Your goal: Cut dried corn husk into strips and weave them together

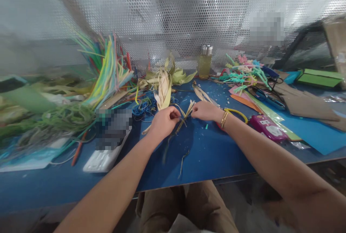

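My left hand [164,122] and my right hand [205,111] meet over the blue table [211,153], both pinched on thin strips of dried corn husk [186,112] stretched between them. The strips fan upward between the two hands and trail down toward the table. My right wrist wears a gold bracelet [224,119]. A larger pale corn husk bundle [164,90] lies just behind my left hand. Loose husk shreds [183,157] lie on the table near its front edge.
Coloured strips [108,70] and green fibres [65,117] pile at the left. A white device [104,157], blue rubber bands [144,106], a glass bottle [205,65], a pink power strip [266,126], scissors [266,88], coloured paper and brown card [305,103] surround the work spot. A perforated metal wall stands behind.
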The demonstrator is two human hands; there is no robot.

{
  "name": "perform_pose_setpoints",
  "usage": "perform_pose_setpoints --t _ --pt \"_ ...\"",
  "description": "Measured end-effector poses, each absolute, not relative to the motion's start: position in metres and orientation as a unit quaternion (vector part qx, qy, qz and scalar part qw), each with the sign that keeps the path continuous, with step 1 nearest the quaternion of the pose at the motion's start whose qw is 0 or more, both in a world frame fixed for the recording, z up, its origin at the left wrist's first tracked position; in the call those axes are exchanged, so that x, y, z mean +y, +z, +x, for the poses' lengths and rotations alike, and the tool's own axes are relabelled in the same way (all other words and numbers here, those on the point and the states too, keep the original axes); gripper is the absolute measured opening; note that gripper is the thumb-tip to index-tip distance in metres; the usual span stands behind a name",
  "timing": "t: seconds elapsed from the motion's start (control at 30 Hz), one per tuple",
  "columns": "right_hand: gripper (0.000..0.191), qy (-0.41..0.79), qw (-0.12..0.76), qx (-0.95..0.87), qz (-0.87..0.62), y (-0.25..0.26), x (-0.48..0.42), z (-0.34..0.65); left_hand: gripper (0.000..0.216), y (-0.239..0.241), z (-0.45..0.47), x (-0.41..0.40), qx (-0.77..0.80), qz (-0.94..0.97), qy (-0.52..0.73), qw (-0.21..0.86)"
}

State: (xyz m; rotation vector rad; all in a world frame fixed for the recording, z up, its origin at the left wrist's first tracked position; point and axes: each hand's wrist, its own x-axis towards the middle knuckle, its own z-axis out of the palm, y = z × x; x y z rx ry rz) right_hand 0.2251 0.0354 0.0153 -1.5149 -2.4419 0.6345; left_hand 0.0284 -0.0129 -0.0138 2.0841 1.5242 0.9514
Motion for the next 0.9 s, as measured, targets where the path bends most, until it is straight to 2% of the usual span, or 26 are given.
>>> perform_pose_setpoints --t 0.13,0.3,0.43,0.57,0.73,0.9 --pt "0.025 0.443 0.143 -0.705 -0.535 0.008 0.036 0.221 0.017 -0.014 0.029 -0.012 0.509 0.755 0.364 0.193" --pt "0.028 0.551 0.200 -0.617 -0.525 0.002 0.034 0.208 0.017 -0.006 0.032 -0.014 0.484 0.756 0.401 0.180" --pt "0.032 0.562 0.236 -0.607 -0.510 0.001 0.036 0.208 0.017 0.000 0.034 -0.017 0.443 0.781 0.397 0.191" --pt "0.041 0.492 0.232 -0.639 -0.544 0.000 0.036 0.210 0.019 0.002 0.035 -0.019 0.423 0.795 0.402 0.167" --pt "0.031 0.499 0.187 -0.653 -0.537 0.001 0.029 0.203 0.020 0.002 0.038 -0.020 0.393 0.812 0.401 0.161" --pt "0.022 0.564 0.248 -0.610 -0.498 0.008 0.034 0.207 0.015 0.007 0.042 -0.026 0.372 0.818 0.403 0.174"
